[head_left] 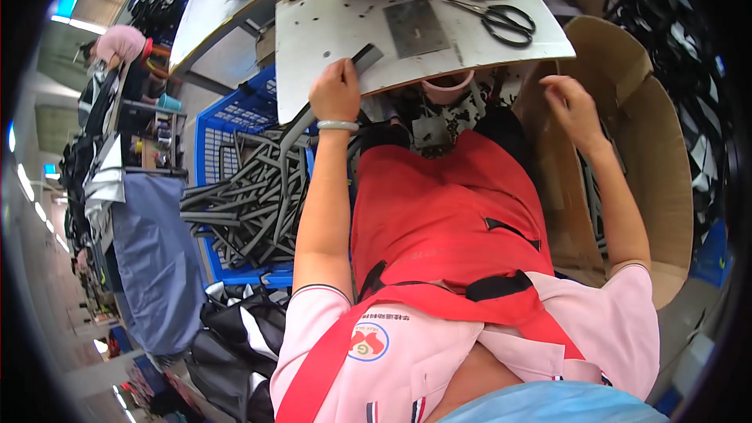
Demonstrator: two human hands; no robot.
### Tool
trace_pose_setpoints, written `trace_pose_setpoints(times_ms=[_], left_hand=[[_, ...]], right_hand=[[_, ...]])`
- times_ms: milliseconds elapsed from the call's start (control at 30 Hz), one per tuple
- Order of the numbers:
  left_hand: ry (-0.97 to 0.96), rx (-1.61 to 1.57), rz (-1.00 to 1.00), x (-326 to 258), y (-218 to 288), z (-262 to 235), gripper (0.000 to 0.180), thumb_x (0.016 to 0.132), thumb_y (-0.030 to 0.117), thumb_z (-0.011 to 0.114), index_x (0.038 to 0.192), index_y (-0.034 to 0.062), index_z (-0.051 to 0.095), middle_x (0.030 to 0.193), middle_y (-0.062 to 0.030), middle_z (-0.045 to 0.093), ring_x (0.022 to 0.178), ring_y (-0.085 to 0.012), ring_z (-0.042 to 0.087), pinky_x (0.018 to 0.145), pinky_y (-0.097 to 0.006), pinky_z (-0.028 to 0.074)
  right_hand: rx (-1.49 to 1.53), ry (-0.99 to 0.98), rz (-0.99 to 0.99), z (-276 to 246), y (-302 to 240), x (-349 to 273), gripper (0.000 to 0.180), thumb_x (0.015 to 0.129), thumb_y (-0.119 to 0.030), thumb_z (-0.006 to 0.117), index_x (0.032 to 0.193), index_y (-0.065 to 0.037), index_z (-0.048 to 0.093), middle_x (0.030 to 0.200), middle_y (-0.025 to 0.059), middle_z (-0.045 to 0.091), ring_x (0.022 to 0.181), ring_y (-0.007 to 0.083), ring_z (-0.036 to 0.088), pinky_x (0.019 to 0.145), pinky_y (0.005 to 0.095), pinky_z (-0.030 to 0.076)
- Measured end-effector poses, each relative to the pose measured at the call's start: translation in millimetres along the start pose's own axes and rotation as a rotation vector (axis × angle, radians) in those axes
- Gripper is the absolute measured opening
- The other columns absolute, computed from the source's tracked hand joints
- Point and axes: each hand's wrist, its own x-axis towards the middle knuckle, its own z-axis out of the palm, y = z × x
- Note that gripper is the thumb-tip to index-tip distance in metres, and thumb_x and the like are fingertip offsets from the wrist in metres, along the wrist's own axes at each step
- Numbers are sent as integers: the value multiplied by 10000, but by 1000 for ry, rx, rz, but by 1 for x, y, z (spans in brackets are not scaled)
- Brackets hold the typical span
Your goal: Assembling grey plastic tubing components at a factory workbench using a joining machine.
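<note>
My left hand (335,94) is closed round a flat grey-and-black strip (366,59) at the front left edge of the white table (486,39). One end of the strip sticks out past my fist over the tabletop; a grey length also shows below the hand, toward the basket. Under that forearm, a blue plastic basket (210,137) holds a heap of similar grey strips (251,204). My right hand (576,113) hovers over the cardboard box (650,157) at the right, fingers loosely bent and nothing visible in them.
Black-handled scissors (507,25) lie on the table beside a dark metal plate (417,27). Under the table edge sits a pink tub (448,88). Black-and-white bundles (243,337) rest at the lower left. Another person (121,45) is at the far left.
</note>
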Motion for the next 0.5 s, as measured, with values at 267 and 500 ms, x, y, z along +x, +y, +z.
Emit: trace_pose_setpoints(times_ms=[267,500], left_hand=[[58,-3,52,-5,-11,-2,221,914,254,536,847,91,669,818,-100,675,722,-314,633,661,-409,485],[62,-47,92,-3,-3,6,214,898,254,549,823,95,671,787,-96,668,708,-308,633,651,-414,478]], right_hand=[[142,-393,-125,161,-57,-1,275,832,-134,627,1100,-76,612,1080,138,623,986,320,595,850,399,484],[-234,-1185,-61,291,26,-93,312,799,-220,619,1076,-77,642,1003,197,664,976,366,630,839,458,502]])
